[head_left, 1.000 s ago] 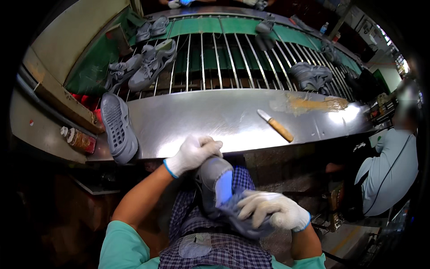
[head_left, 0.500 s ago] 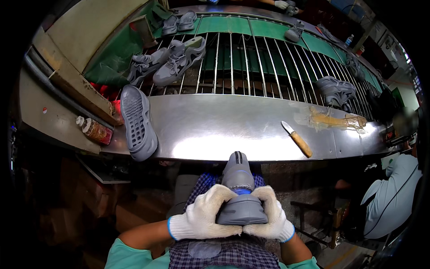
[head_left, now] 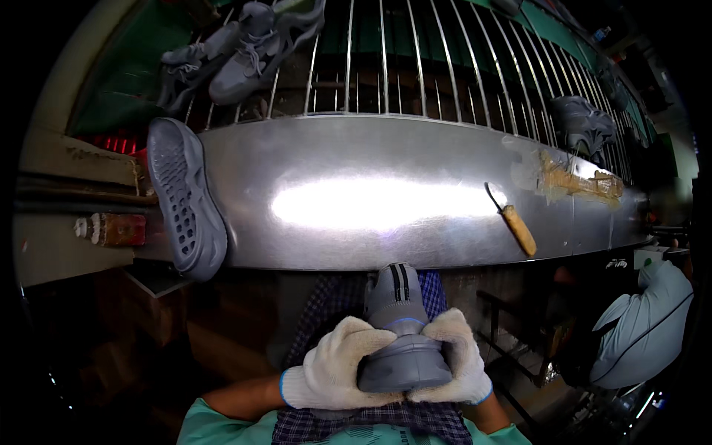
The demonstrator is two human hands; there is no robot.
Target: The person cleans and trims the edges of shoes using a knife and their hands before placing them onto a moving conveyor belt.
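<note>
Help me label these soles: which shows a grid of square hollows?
The loose gray sole on the metal bench, far left; the held sole, between the hands, shows none.

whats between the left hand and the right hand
In the head view, a grey shoe lies between the left hand and right hand, touching both.

Knife (head_left: pixel 516 225) and sole (head_left: pixel 186 200) on metal bench (head_left: pixel 334 152)

Gry upper (head_left: pixel 389 302), 2 blk stripes far end; gry sole (head_left: pixel 404 366) adj.
</note>
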